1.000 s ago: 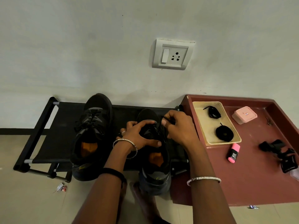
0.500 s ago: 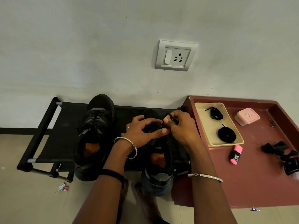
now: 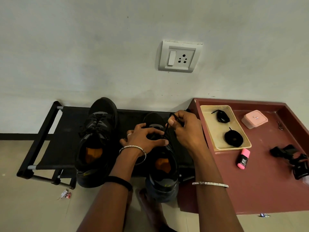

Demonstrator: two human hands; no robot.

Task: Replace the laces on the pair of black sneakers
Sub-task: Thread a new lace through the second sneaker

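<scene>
Up and away is going the right hand (image 3: pixel 187 129), pinching the lace (image 3: pixel 166 129) higher than half a second ago and drawing it taut, while the left hand (image 3: pixel 143 139) is clamping the shoe (image 3: pixel 163 174), curled fingers and thumb straddling the tongue just under that strand. I'd say the old lace is coming out, fresh coils (image 3: pixel 233 138) waiting in the tray (image 3: pixel 232 149) alongside. Next it's calling for a steady pull through the eyelet, the shoe held down.

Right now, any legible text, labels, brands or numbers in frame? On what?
No text can be read.
Black label on the pink highlighter pen: barcode-like print, too small to read.
Small sticker on the pink lidded plastic box: blurred.
Yellow mark at the heel of the right-hand black sneaker: illegible.
White wall socket plate: no lettering visible.
</scene>
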